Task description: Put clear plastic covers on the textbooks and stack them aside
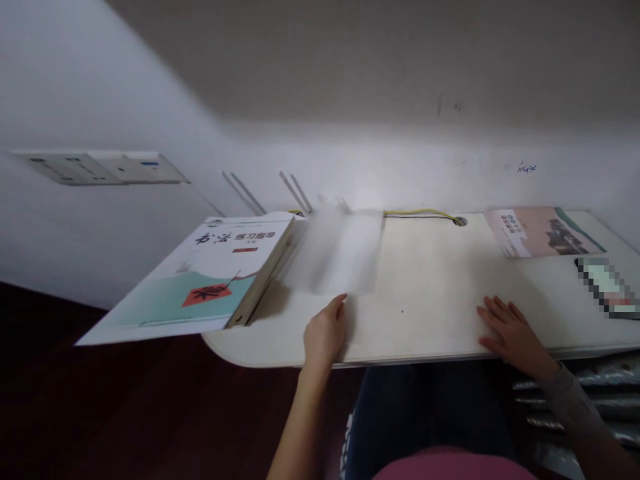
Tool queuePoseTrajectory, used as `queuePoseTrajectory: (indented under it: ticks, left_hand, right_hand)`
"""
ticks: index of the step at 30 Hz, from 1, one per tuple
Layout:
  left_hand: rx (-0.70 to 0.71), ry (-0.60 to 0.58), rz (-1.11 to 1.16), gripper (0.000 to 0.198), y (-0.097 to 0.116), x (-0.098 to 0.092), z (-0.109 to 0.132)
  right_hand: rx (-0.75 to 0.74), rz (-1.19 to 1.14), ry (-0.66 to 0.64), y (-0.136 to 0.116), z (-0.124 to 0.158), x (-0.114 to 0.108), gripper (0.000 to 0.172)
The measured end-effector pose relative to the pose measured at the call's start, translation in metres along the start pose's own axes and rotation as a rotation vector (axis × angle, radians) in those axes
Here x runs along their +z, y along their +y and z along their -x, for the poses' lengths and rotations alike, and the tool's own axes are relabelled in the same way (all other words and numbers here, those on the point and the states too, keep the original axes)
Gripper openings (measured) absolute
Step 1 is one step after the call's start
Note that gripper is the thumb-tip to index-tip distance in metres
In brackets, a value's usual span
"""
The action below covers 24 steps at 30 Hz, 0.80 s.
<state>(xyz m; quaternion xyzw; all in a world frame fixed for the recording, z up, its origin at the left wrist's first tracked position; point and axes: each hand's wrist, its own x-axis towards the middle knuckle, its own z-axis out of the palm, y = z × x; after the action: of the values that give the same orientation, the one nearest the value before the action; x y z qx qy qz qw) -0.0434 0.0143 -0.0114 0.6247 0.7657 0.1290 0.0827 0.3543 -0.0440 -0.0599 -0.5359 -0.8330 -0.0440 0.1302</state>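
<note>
Left hand [324, 337]: half-curled, a fingertip at the near edge of the white sheet [345, 257]; cannot tell whether it grips.
Right hand [513, 339]: flat on the table [425, 333], fingers spread.
White sheet: blurred, beyond the left hand, beside the green-and-white book [210, 270].

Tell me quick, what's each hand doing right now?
Left hand: curled, at the near edge of a blurred white papery rectangle; can't tell if it's gripping.
Right hand: open, palm down on the white, round-cornered table, holding nothing.
</note>
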Motion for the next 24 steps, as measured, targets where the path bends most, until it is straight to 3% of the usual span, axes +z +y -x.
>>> queuePoseTrajectory:
  ticks: [9,13,17,20,22,24]
  left_hand:
    - [0.031,-0.026,0.016,0.041,0.002,-0.002,-0.002]
    - [0.041,-0.006,-0.006,0.039,0.003,-0.011,0.001]
    - [0.172,0.194,-0.02,0.036,-0.007,-0.033,-0.004]
    - [0.141,0.393,-0.138,0.039,-0.027,-0.058,-0.018]
    - [0.042,0.422,-0.24,0.043,-0.042,-0.074,-0.031]
    - [-0.067,0.34,-0.298,0.044,-0.055,-0.085,-0.042]
  right_hand:
    - [-0.005,0.046,0.0,0.001,0.001,0.003,0.052]
    - [-0.026,0.055,0.034,0.005,0.001,0.007,0.058]
    - [-0.03,0.035,0.122,0.01,-0.005,0.008,0.065]
    - [-0.006,0.02,0.174,0.014,-0.014,0.007,0.065]
    - [0.011,0.023,0.196,0.015,-0.02,0.008,0.064]
    - [0.014,0.025,0.209,0.017,-0.025,0.012,0.064]
